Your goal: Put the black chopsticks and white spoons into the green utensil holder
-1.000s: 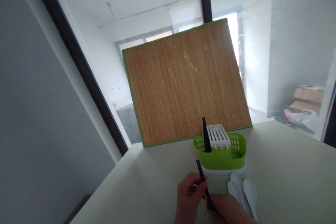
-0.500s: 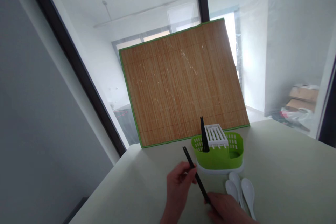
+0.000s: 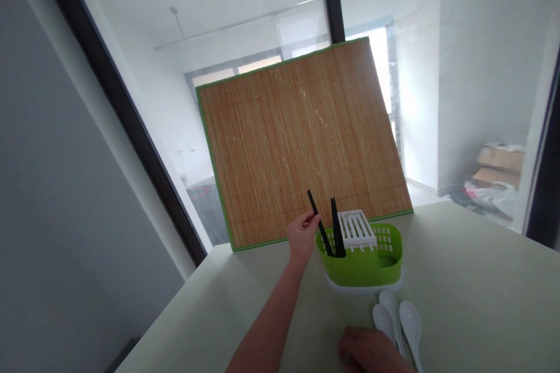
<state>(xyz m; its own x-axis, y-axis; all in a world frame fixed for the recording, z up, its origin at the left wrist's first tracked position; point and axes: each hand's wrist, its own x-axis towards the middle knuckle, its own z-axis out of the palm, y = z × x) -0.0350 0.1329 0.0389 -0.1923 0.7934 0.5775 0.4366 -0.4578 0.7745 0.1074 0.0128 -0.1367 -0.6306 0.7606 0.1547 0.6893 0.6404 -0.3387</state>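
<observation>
My left hand (image 3: 303, 236) is closed round the upper part of black chopsticks (image 3: 321, 224). Their lower ends slant into the left part of a green utensil basket (image 3: 363, 268), beside other black chopsticks (image 3: 336, 230) standing there. A white slatted rack (image 3: 356, 228) sits across the basket's middle. Low in the view, my right hand (image 3: 370, 351) rests near the tabletop with its fingers curled, and whatever they may hold is hidden. Just beyond and right of it lie white spoons (image 3: 410, 320), one partly covered by that hand.
The basket stands on a white base tray (image 3: 365, 289) on a pale table (image 3: 472, 291). Behind, a bamboo mat (image 3: 301, 145) with green edging leans against a glass partition with a dark frame post (image 3: 331, 0). Cardboard boxes (image 3: 501, 163) lie beyond the glass.
My left hand has moved up and forward with the chopsticks, whose lower ends are now in the basket. My right hand has let go of them and stays low by the spoons.
</observation>
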